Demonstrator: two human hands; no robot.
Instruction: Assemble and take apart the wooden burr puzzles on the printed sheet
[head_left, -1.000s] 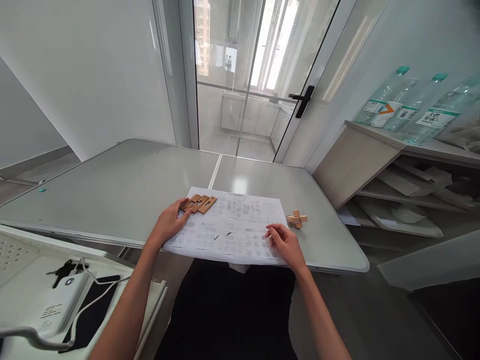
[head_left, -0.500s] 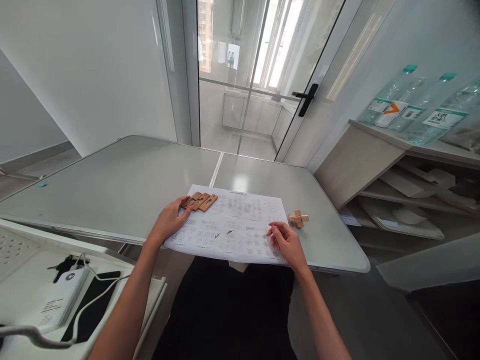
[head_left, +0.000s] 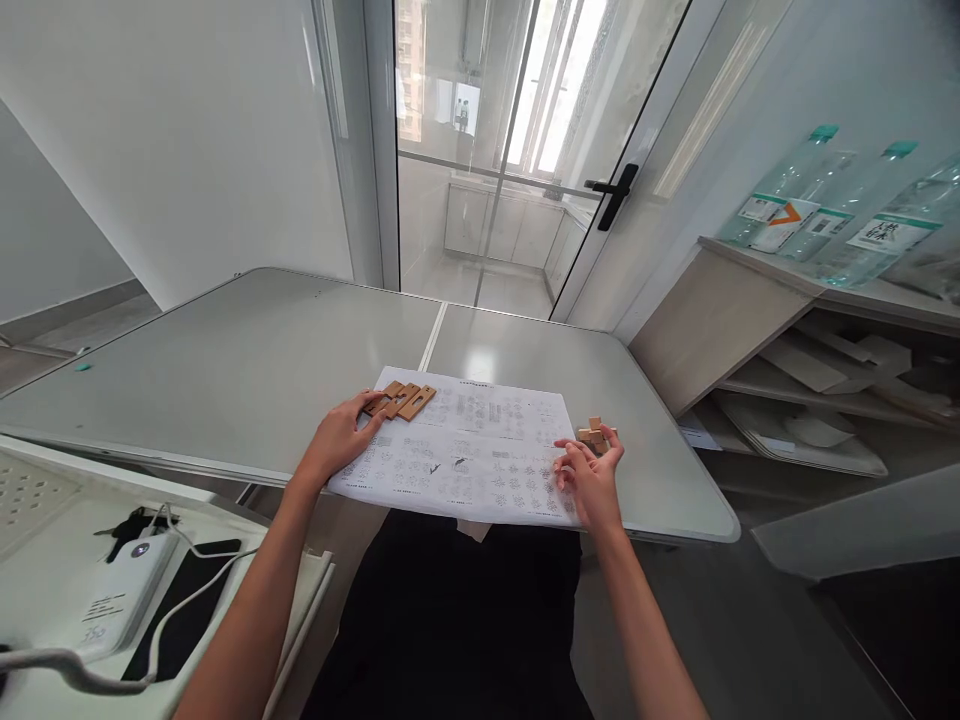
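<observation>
A printed sheet of diagrams lies at the near edge of the grey table. Several flat brown wooden pieces sit side by side on the sheet's far left corner. My left hand rests flat on the sheet, fingers apart, its fingertips touching the nearest piece. A small pale wooden cross puzzle stands on the table just right of the sheet. My right hand is at the puzzle's near side, fingers spread and curled around it and touching it; the puzzle still rests on the table.
A white side table at the lower left carries a white power bank with a cable, a black phone and keys. To the right, a wooden shelf unit holds large water bottles. A glass door stands behind the table.
My right hand has moved right off the sheet and reached the cross puzzle, its fingers now around it. My left hand has stayed by the flat pieces.
</observation>
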